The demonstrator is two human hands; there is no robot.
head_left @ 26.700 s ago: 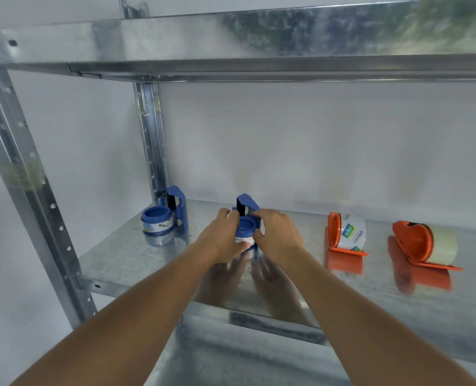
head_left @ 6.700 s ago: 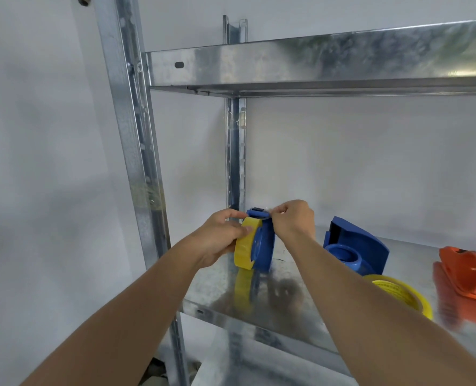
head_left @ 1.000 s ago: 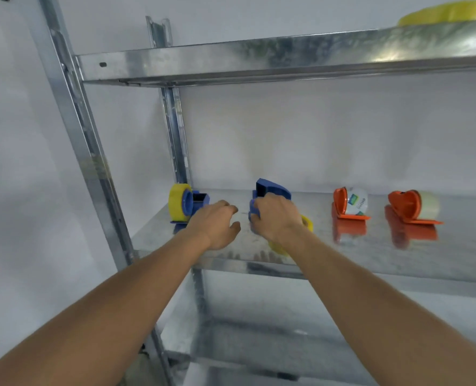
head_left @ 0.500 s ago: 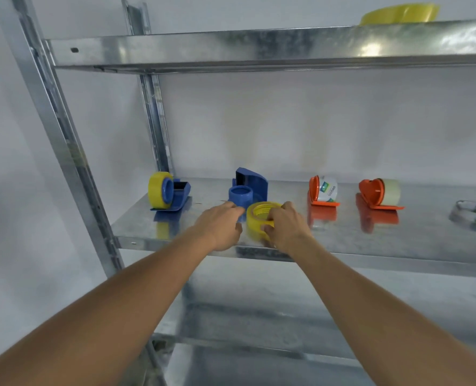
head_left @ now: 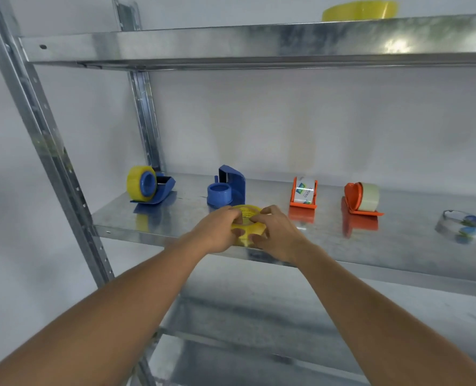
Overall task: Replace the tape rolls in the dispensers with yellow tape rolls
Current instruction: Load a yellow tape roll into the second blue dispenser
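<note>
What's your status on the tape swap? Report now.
Left hand and right hand both grip the yellow tape roll. Empty blue dispenser right behind, hub bare. Nothing blocking.

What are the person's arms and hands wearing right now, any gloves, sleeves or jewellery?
Nothing shows on either one. The left hand and right hand are bare, with no gloves, rings or watch, and both forearms are uncovered to the frame's edge, with no sleeve in view.

Four dispensers [head_left: 227, 188] in a row on the shelf [head_left: 398, 240], tape roll [head_left: 248, 222] before the second
</note>
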